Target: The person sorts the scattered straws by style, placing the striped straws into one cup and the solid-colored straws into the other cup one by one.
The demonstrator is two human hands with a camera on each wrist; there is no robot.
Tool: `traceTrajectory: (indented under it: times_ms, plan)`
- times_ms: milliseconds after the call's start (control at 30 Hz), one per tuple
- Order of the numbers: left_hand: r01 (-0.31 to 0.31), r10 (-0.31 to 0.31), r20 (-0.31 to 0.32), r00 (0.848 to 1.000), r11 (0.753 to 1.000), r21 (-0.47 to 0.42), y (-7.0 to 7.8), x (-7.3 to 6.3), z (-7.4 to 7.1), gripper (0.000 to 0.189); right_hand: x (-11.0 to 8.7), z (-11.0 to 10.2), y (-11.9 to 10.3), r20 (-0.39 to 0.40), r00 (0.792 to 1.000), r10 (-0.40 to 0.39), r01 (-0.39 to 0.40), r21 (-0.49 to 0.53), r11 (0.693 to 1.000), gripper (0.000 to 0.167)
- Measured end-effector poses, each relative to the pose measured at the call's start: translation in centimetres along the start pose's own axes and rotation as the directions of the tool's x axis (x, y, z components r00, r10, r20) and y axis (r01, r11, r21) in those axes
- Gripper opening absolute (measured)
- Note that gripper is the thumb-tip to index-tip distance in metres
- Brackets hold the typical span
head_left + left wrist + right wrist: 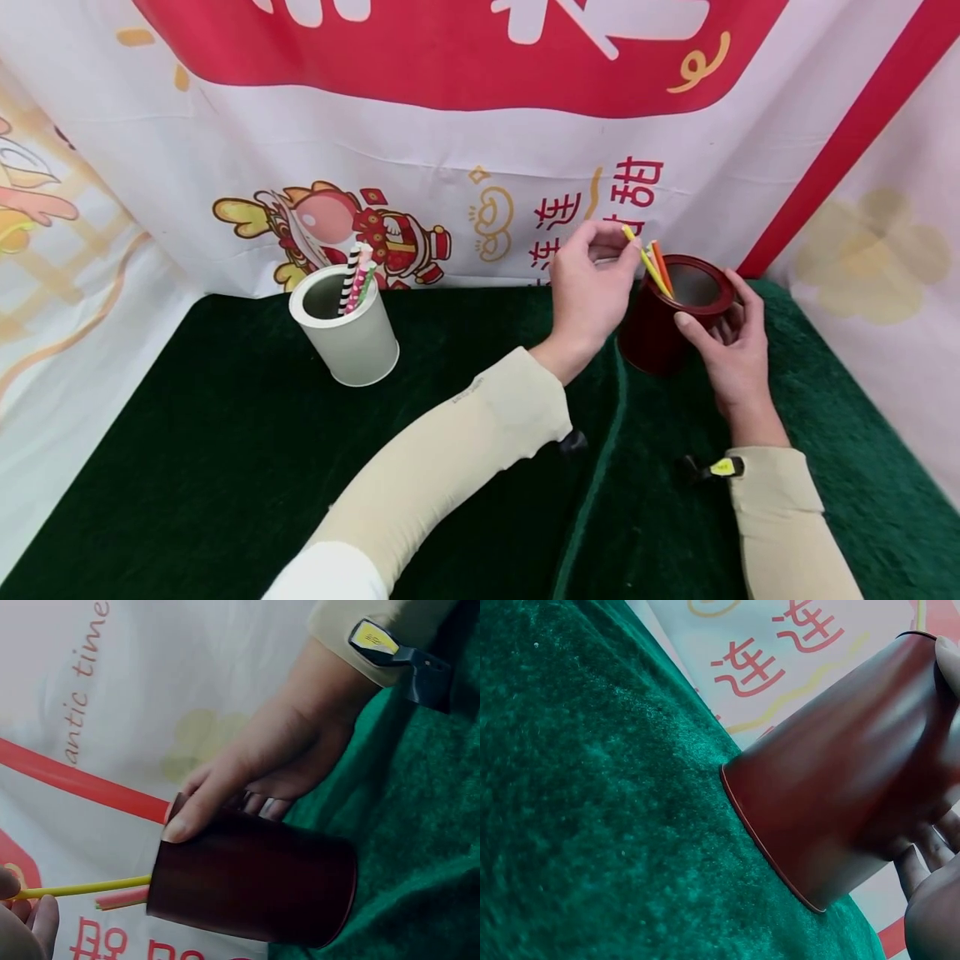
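Observation:
My left hand (pixel 588 287) pinches the upper end of a thin yellow stick (pixel 649 262), whose lower end is inside the dark red cup (pixel 651 337). Beside it an orange stick (pixel 661 265) leans on the same rim. With thumb at the rim and fingers around the far side, my right hand (pixel 738 358) holds the cup from the right. In the left wrist view the yellow stick (pixel 90 888) runs from my fingertips into the cup (pixel 255 877). The right wrist view shows the cup's base (pixel 772 855) at the green cloth.
On the left of the green cloth (pixel 225 433) stands a white cup (pixel 352 346) holding several patterned sticks (pixel 356 283), striped and dotted. Behind the table hangs a printed red and white curtain (pixel 450 142). A raised seam (pixel 600 467) crosses the cloth.

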State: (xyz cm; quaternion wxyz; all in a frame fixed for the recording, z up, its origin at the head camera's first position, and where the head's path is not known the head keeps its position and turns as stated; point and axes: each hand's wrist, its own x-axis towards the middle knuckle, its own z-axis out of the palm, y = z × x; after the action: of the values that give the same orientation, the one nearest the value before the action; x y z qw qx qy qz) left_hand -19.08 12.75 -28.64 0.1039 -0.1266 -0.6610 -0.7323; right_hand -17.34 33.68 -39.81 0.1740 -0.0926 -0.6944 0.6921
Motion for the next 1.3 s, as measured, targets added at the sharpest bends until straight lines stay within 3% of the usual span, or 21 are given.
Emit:
traceTrajectory:
  times_ms: [833, 1300]
  plan:
    - [0.108, -0.107, -0.013, 0.994, 0.992, 0.069, -3.3, 0.1, 2.6, 0.013, 0.0, 0.2, 0.2, -0.011, 1.0, 0.004, -0.004, -0.023, 1.0, 0.086]
    - [0.158, -0.157, -0.01, 0.987, 0.986, 0.046, -4.0, 0.0, 3.2, 0.012, -0.1, 0.3, 0.0, -0.018, 1.0, 0.004, -0.004, -0.021, 1.0, 0.086]
